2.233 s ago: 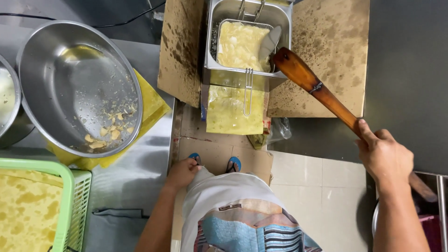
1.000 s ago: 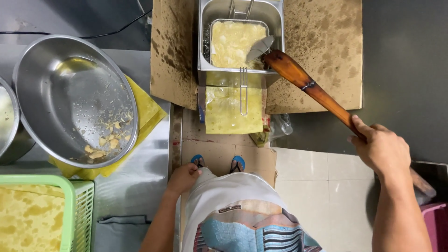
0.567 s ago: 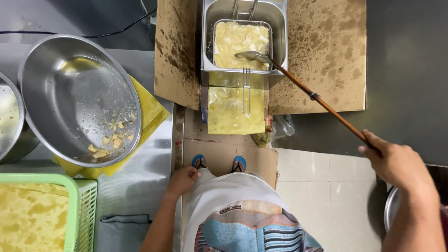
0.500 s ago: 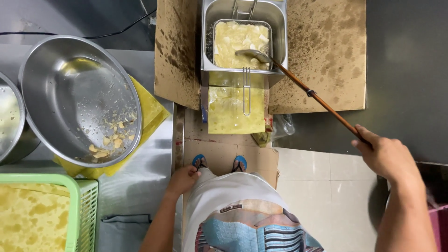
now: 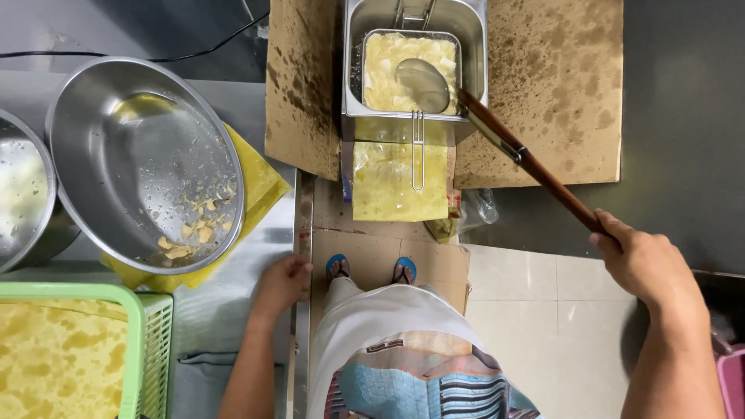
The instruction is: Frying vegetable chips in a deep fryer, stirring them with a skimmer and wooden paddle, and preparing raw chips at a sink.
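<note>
1. The right hand (image 5: 644, 264) is clenched round the end of the long wooden-handled skimmer (image 5: 497, 128), keeping well back from the fryer (image 5: 415, 124); its bowl sits over the frying pieces.
2. The left hand (image 5: 283, 283) rests curled on the steel counter edge (image 5: 295, 233), holding nothing, seemingly for balance.

A clear plastic bag (image 5: 483, 208) lies crumpled at five o'clock of the fryer (image 5: 416, 70); no labels, signs or screens show.
</note>
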